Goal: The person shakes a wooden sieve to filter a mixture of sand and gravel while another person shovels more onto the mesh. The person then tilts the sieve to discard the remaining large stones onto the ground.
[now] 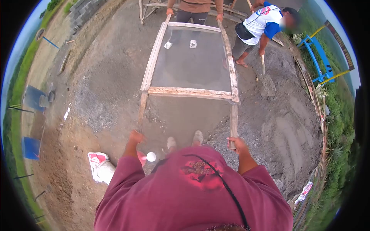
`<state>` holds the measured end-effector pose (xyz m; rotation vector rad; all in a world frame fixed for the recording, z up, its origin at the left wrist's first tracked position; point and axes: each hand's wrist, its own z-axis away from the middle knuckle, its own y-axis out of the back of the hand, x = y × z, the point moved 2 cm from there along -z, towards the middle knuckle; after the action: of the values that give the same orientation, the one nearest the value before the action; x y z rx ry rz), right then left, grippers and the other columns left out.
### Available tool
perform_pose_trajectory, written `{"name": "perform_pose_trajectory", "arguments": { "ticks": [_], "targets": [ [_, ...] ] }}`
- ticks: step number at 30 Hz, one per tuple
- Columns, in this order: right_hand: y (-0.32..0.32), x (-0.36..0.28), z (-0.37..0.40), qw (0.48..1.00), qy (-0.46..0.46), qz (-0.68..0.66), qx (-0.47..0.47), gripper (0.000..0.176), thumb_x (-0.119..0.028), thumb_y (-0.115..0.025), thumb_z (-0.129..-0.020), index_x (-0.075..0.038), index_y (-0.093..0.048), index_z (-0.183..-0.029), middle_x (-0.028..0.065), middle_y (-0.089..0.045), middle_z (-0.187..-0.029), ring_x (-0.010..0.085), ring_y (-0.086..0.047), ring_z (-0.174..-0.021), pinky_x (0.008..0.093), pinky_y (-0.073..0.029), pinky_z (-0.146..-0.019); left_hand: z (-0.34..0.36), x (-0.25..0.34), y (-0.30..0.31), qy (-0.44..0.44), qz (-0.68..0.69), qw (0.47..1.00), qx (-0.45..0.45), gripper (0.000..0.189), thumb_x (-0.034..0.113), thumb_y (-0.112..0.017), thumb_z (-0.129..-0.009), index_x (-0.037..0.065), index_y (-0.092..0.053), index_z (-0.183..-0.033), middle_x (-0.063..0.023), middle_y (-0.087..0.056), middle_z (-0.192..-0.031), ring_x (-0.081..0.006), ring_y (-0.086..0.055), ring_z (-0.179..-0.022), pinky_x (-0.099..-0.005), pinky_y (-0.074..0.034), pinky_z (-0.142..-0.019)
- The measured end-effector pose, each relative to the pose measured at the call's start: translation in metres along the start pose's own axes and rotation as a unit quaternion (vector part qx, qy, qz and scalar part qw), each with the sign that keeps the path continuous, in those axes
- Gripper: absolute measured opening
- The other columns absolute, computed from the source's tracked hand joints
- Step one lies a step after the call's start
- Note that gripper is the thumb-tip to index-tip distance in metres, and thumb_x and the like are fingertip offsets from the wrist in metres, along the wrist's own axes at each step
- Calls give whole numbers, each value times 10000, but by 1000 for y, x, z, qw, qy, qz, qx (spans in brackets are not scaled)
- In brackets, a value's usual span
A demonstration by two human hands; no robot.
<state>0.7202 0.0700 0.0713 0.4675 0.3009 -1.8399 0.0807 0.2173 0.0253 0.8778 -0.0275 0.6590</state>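
- The screen [189, 61], mesh in a wooden frame, spans the gap between the person and a co-worker [197, 8], apparently raised off the ground; a foot shows through it.
- Left hand [136, 136] is closed around the end of the left handle [142, 109].
- Right hand [239, 144] is clamped on the right handle [234, 121], near its tip.
- The co-worker grips the far ends, one in each hand.
- The step in hand looks like holding the screen up from both ends; any shift of it would call for firm grips and both people moving together.
- Beside the screen, a second co-worker [260, 23] bends with a shovel [268, 86], its blade on the gravelly heap [289, 127].
- Left of the person lies a sack [95, 161], touching a pail [106, 171].
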Motion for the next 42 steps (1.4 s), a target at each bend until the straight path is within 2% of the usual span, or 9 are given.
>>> {"name": "perform_pose_trajectory", "arguments": {
  "ticks": [13,16,19,22,28,31,34,40,42],
  "targets": [
    [-15,20,-7,998,24,-56,-17,179,-182,-721,-828,-41,-639,-901,56,-634,-732,182,-644,-599,346,-547,-532,-13,-13,11,-25,-29,999,34,228,200,-712,-717,-28,-713,-706,-166,-693,-639,-287,-723,-653,-426,-574,-662],
    [-13,20,-6,999,14,-44,-8,166,-172,-712,-834,-40,-642,-905,57,-629,-727,176,-641,-599,339,-541,-526,-5,-7,13,-22,-13,999,24,215,200,-701,-736,29,-702,-605,-105,-688,-595,-218,-682,-533,-358,-562,-574],
    [-9,16,0,1000,16,-23,-5,158,-171,-704,-844,-40,-640,-905,52,-624,-721,169,-637,-599,340,-535,-525,5,4,18,-14,-30,999,-4,234,233,-699,-725,4,-725,-684,-166,-707,-663,-301,-734,-689,-410,-579,-694],
    [-7,17,-6,999,22,-35,-31,142,-184,-698,-849,-63,-640,-897,40,-629,-725,164,-646,-615,339,-528,-525,1,2,16,-17,-65,998,2,248,251,-684,-728,10,-731,-688,-163,-711,-668,-305,-736,-705,-402,-581,-715],
    [-9,4,-1,1000,8,-15,3,123,-182,-689,-848,-85,-627,-891,37,-631,-723,164,-641,-612,339,-534,-540,-5,2,16,-10,-53,999,-1,243,248,-659,-719,19,-732,-681,-158,-708,-661,-305,-738,-717,-410,-585,-726],
    [-16,-2,-6,999,18,-28,-22,138,-191,-690,-845,-81,-618,-885,38,-631,-720,161,-634,-604,338,-539,-555,-12,3,26,-108,-119,987,3,262,253,-633,-719,13,-728,-671,-174,-705,-661,-309,-740,-723,-418,-583,-728],
    [-22,-9,-14,999,31,-32,-18,137,-189,-692,-842,-81,-611,-870,39,-629,-717,161,-633,-598,338,-542,-558,-4,10,41,-38,-10,998,49,305,277,-611,-720,-6,-719,-678,-195,-704,-673,-324,-737,-717,-429,-581,-733],
    [-20,-10,-8,999,23,-37,-10,151,-164,-681,-845,-46,-636,-927,47,-634,-718,173,-640,-587,331,-528,-522,-7,9,37,-76,-89,990,78,266,223,-636,-709,-35,-692,-678,-205,-685,-647,-348,-721,-657,-446,-581,-674],
    [-16,6,-2,999,27,-38,-2,148,-157,-688,-835,-40,-651,-918,53,-644,-722,178,-643,-586,331,-523,-521,6,-7,29,-33,-12,998,52,244,196,-655,-698,-45,-679,-672,-205,-681,-649,-342,-716,-642,-449,-576,-653]
  ]
}}
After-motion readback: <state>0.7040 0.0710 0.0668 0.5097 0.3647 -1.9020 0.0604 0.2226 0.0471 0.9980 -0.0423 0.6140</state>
